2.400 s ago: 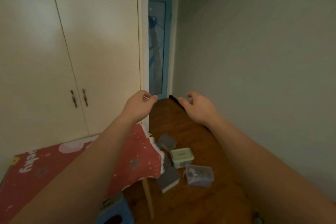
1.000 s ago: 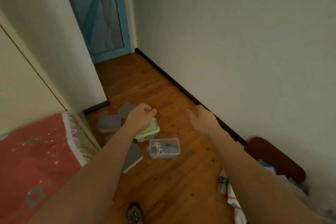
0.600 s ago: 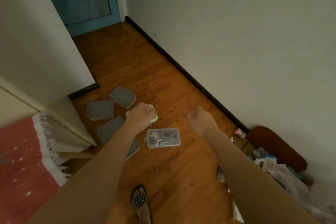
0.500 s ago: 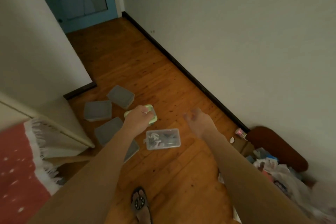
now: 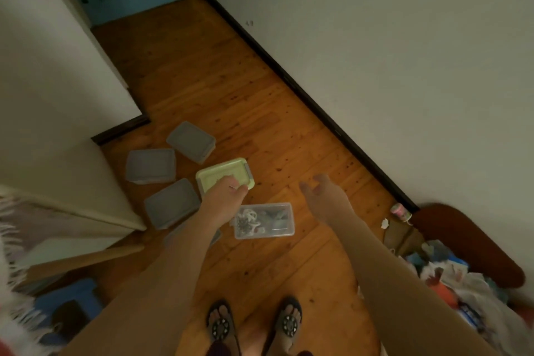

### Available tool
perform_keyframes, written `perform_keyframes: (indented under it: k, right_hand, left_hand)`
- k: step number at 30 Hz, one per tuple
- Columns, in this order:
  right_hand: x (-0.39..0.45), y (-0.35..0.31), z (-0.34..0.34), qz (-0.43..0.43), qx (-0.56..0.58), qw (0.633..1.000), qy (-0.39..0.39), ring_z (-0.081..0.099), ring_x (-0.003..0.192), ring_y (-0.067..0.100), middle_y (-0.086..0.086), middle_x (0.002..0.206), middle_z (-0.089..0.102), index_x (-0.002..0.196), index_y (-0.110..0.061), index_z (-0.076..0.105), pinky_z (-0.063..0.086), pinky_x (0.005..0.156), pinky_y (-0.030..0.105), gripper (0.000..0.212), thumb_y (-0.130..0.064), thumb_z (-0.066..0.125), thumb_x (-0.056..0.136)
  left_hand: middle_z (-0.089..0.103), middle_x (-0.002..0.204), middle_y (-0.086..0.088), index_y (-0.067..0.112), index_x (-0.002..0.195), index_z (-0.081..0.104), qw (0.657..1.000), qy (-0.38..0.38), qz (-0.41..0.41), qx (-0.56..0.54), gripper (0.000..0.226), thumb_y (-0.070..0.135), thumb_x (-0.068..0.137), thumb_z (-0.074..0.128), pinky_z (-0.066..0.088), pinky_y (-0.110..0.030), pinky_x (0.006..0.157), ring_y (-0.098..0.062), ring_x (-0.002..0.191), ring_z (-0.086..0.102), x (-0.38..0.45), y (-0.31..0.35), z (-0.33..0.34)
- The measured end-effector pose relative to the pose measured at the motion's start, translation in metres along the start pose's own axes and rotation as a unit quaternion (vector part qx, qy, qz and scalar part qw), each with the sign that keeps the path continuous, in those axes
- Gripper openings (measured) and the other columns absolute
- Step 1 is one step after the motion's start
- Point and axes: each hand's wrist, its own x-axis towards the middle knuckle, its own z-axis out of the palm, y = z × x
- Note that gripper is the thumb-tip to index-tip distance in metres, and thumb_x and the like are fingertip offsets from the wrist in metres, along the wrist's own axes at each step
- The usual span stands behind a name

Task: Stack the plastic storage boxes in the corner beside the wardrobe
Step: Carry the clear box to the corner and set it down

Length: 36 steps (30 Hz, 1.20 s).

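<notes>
Several plastic storage boxes lie scattered on the wooden floor by the wardrobe (image 5: 57, 136) corner. Three have grey lids: one far (image 5: 191, 141), one to the left (image 5: 150, 165), one nearer (image 5: 172, 203). A green-lidded box (image 5: 224, 172) sits between them, and a clear box (image 5: 267, 220) with small items lies nearest to me. My left hand (image 5: 224, 196) hangs above the green-lidded box, loosely curled, holding nothing. My right hand (image 5: 325, 196) is to the right of the clear box, fingers apart and empty. Another grey lid is mostly hidden under my left forearm.
A cloth-covered table (image 5: 17, 240) edge stands at the left with a blue stool (image 5: 72, 300) below it. A dark wooden piece (image 5: 462, 240) and a heap of bags and clutter (image 5: 450, 283) lie at the right by the wall. My sandalled feet (image 5: 254, 324) are at the bottom.
The view has tilted down from the wardrobe doors to the floor. Both hands have lowered towards the boxes, and my feet have come into view.
</notes>
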Motion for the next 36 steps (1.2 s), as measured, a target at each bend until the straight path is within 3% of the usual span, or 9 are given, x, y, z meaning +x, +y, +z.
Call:
perform_keyframes:
  k: [5,8,11,15,18,21,24,28,36]
  right_hand:
    - [0.049,0.045,0.050,-0.001,-0.020,0.999,-0.033,0.058,0.112,0.026,0.009,0.139,0.051,0.149,-0.016,0.032,0.047,0.088,0.033,0.066,-0.059,0.038,0.098]
    - [0.084,0.079,0.090,0.008,-0.033,0.999,-0.038,0.058,0.114,0.027,0.010,0.142,0.048,0.148,-0.018,0.032,0.049,0.090,0.036,0.067,-0.061,0.037,0.097]
    - [0.123,0.115,0.139,0.012,-0.043,0.998,-0.044,0.058,0.115,0.030,0.012,0.143,0.048,0.148,-0.018,0.031,0.050,0.090,0.038,0.070,-0.063,0.037,0.095]
    - [0.159,0.153,0.200,0.022,-0.041,0.998,-0.047,0.060,0.109,0.030,0.014,0.143,0.047,0.148,-0.017,0.030,0.052,0.088,0.040,0.072,-0.065,0.037,0.095]
    - [0.187,0.175,0.244,0.023,-0.027,0.998,-0.048,0.059,0.113,0.032,0.013,0.145,0.046,0.148,-0.019,0.030,0.051,0.090,0.042,0.070,-0.063,0.038,0.095]
    - [0.210,0.191,0.279,0.017,-0.022,0.999,-0.045,0.054,0.120,0.033,0.013,0.143,0.047,0.148,-0.018,0.031,0.049,0.094,0.044,0.069,-0.062,0.038,0.095]
    - [0.236,0.211,0.317,0.008,-0.026,0.999,-0.041,0.052,0.123,0.034,0.015,0.143,0.046,0.148,-0.014,0.031,0.046,0.094,0.043,0.068,-0.058,0.038,0.097]
    - [0.265,0.236,0.356,0.019,-0.040,0.998,-0.044,0.050,0.122,0.037,0.019,0.143,0.045,0.147,-0.006,0.030,0.043,0.092,0.043,0.070,-0.056,0.035,0.099]
    - [0.313,0.276,0.414,0.053,-0.020,0.997,-0.056,0.054,0.115,0.040,0.024,0.133,0.050,0.135,0.000,0.037,0.042,0.083,0.038,0.067,-0.056,0.039,0.098]
  left_hand:
    - [0.053,0.089,0.009,0.018,0.115,0.050,0.999,0.031,-0.032,-0.008,0.026,0.039,0.099,0.049,0.041,-0.033,0.077,-0.009,0.083,0.051,0.043,-0.043,0.048]
    - [0.052,0.085,0.011,0.018,0.109,0.050,0.998,0.042,-0.040,0.000,0.022,0.037,0.099,0.050,0.040,-0.031,0.076,-0.012,0.085,0.053,0.077,-0.074,0.081]
    - [0.060,0.097,0.005,0.017,0.118,0.053,0.998,0.038,-0.048,-0.001,0.034,0.042,0.096,0.051,0.043,-0.032,0.077,-0.016,0.094,0.057,0.117,-0.113,0.117]
    - [0.058,0.121,0.000,0.017,0.128,0.050,0.997,0.027,-0.066,-0.005,0.045,0.046,0.094,0.052,0.046,-0.037,0.095,-0.020,0.109,0.056,0.161,-0.167,0.157]
    - [0.055,0.101,-0.002,0.023,0.092,0.051,0.997,0.036,-0.066,0.008,0.016,0.038,0.095,0.054,0.044,-0.035,0.084,-0.019,0.092,0.055,0.191,-0.201,0.179]
    - [0.047,0.084,-0.001,0.032,0.069,0.031,0.997,0.050,-0.062,0.016,0.036,0.035,0.095,0.056,0.040,-0.034,0.074,-0.013,0.070,0.046,0.216,-0.226,0.196]
    - [0.049,0.094,0.002,0.023,0.090,0.046,0.996,0.051,-0.065,0.024,0.017,0.035,0.094,0.057,0.042,-0.033,0.076,-0.015,0.088,0.051,0.245,-0.258,0.215]
    - [0.054,0.126,-0.007,0.009,0.132,0.047,0.995,0.047,-0.077,0.050,0.051,0.041,0.094,0.056,0.044,-0.032,0.085,-0.025,0.113,0.055,0.282,-0.297,0.240]
    - [0.054,0.135,-0.010,0.014,0.138,0.042,0.993,0.021,-0.077,0.093,0.056,0.051,0.096,0.045,0.047,-0.042,0.098,-0.028,0.120,0.054,0.330,-0.354,0.275]
